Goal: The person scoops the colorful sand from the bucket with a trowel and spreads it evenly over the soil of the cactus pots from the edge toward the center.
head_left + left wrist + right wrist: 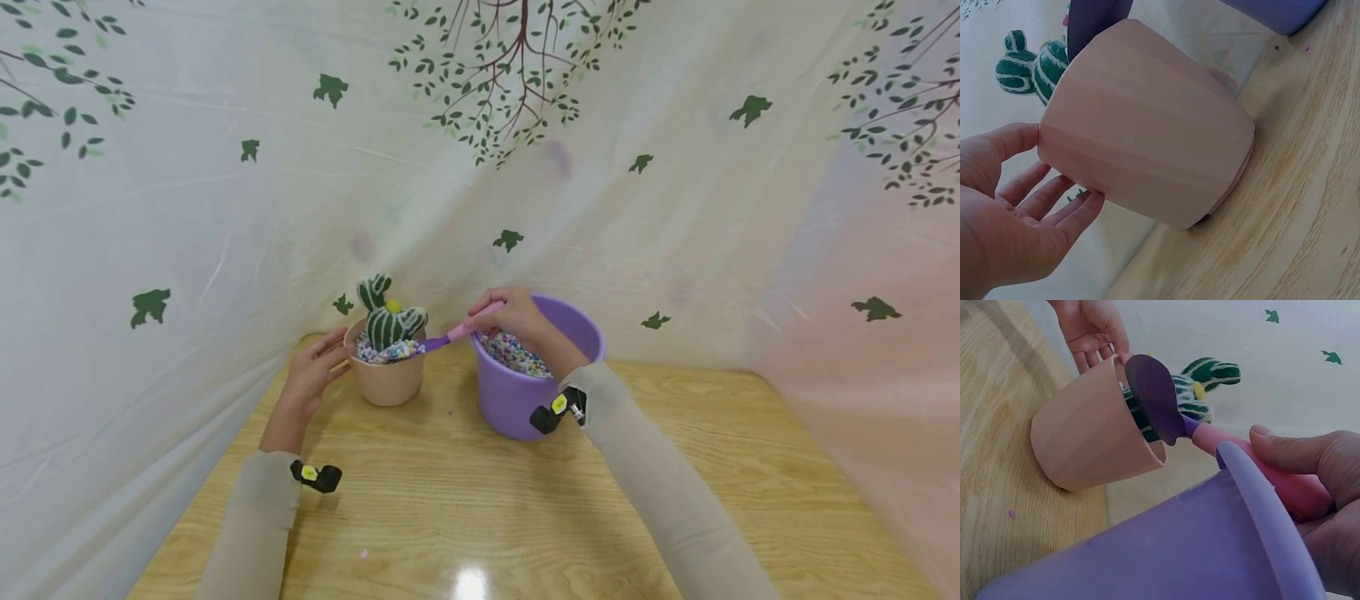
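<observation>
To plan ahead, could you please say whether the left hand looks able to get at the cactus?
Probably yes: the left hand touches the pot holding the cactus, and the shovel comes from the opposite side.

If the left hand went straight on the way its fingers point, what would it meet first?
The left hand would most likely meet the peach-coloured, tapered, smooth-walled pot first. The fingertips lie right at its side, apparently touching, though exact contact is hard to judge.
</observation>
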Demonstrator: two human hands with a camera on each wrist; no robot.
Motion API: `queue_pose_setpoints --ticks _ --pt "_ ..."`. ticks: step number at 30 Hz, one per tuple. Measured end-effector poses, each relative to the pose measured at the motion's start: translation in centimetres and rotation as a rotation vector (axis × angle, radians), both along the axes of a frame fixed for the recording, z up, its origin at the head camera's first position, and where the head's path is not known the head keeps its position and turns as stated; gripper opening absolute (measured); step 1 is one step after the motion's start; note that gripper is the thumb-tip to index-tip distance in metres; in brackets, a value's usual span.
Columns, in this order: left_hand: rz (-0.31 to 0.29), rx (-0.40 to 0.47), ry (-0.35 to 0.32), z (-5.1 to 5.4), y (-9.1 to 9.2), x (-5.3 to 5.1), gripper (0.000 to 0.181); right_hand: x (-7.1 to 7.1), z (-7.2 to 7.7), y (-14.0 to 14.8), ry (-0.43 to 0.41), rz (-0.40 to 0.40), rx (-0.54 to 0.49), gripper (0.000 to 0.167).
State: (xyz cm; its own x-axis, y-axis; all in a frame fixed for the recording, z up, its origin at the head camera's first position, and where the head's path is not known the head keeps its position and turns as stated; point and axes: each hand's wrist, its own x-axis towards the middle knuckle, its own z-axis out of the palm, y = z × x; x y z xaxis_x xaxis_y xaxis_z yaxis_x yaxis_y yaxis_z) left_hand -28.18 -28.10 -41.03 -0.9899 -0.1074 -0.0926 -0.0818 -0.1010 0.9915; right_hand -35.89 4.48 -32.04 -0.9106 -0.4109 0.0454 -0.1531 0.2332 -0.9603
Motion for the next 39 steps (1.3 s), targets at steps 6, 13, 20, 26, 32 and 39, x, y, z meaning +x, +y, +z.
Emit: queue_pose_setpoints --ticks 6,13,20,26,32,39 --pt "0.005 0.007 0.015 -1.6 -0.7 -1.2 0.062 0.2 0.0 -0.1 0.011 0.003 0.002 0.021" --pt "0.028 -0.021 0.036 -2.0 -0.8 -1.4 0.061 0.1 -0.1 -0.1 0.015 0.017 0.013 0.030" --pt "0.098 -0.006 0.037 -2.0 -0.6 -1.3 0.059 0.1 0.0 -0.2 0.014 0.011 0.005 0.025" --pt "0.187 0.017 0.034 -2.1 -0.1 -1.2 0.057 0.2 0.2 -0.2 0.014 0.008 0.009 0.025" --pt "0.058 -0.072 0.049 -1.9 -0.2 -0.4 0.062 0.0 0.2 -0.3 0.020 0.007 0.009 0.025" --pt "-0.005 -0.106 0.053 -1.7 -0.7 -0.3 0.063 0.0 0.1 -0.6 0.019 0.010 -0.021 0.024"
